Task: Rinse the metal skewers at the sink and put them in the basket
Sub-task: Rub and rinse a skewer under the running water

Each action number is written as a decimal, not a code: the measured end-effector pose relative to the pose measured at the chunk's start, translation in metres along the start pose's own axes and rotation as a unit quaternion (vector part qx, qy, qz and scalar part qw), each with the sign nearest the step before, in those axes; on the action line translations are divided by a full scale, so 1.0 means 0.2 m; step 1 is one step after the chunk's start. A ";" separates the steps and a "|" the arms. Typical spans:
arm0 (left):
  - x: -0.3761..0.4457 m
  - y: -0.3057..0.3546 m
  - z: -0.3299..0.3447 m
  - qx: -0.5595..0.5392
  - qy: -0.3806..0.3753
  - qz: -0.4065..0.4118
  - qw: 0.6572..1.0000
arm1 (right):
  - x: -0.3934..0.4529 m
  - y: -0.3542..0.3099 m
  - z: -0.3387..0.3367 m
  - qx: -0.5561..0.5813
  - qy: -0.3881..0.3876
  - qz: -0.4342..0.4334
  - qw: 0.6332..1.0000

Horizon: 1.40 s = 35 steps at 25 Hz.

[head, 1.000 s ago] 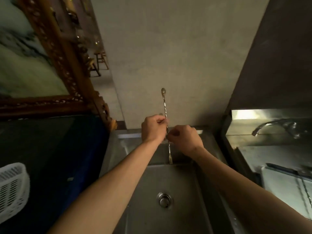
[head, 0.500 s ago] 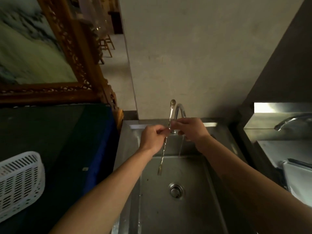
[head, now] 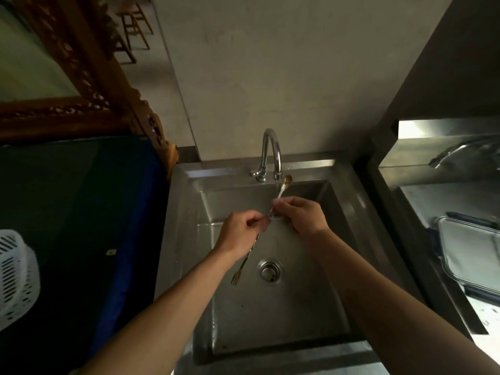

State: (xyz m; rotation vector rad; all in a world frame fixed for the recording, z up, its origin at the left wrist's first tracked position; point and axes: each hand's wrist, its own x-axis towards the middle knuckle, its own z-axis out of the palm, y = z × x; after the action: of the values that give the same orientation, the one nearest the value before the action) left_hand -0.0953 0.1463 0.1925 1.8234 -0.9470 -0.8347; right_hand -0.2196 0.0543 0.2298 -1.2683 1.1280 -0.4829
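A long twisted metal skewer (head: 246,262) with a small fork tip and a round knob end slants over the steel sink (head: 273,315). My left hand (head: 240,232) and my right hand (head: 301,213) both pinch its middle, fingers closed on the shaft. The knob end sits just under the chrome faucet (head: 270,154) spout, where a thin stream of water falls. The fork tip hangs low near the drain (head: 270,271). A white slotted plastic basket (head: 16,277) stands at the far left edge, partly cut off.
A dark counter with a blue edge (head: 81,226) lies between the sink and the basket. A carved wooden frame (head: 89,66) leans behind it. To the right are a second steel basin (head: 438,163) and a clear lidded container (head: 470,253).
The view has tilted down, showing the whole sink. The skewer has dropped from upright before the wall to a slant under the faucet, its fork tip now close to the drain.
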 end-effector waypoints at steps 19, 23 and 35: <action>0.26 -0.62 0.26 0.021 0.009 -0.077 0.997 | 0.57 0.53 0.06 -0.034 -0.025 0.121 0.992; 0.28 -0.63 0.26 0.033 0.009 -0.081 0.996 | 0.61 0.56 0.06 -0.029 -0.024 0.129 0.991; 0.39 -0.58 0.24 0.038 0.017 -0.070 0.997 | 0.72 0.47 0.09 -0.010 0.016 0.125 0.992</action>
State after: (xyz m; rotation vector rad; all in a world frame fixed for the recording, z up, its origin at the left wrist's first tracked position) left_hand -0.0674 0.0963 0.0575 1.9820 -0.8473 -0.8612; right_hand -0.1692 -0.0254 0.0849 -1.1189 1.3021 -0.3057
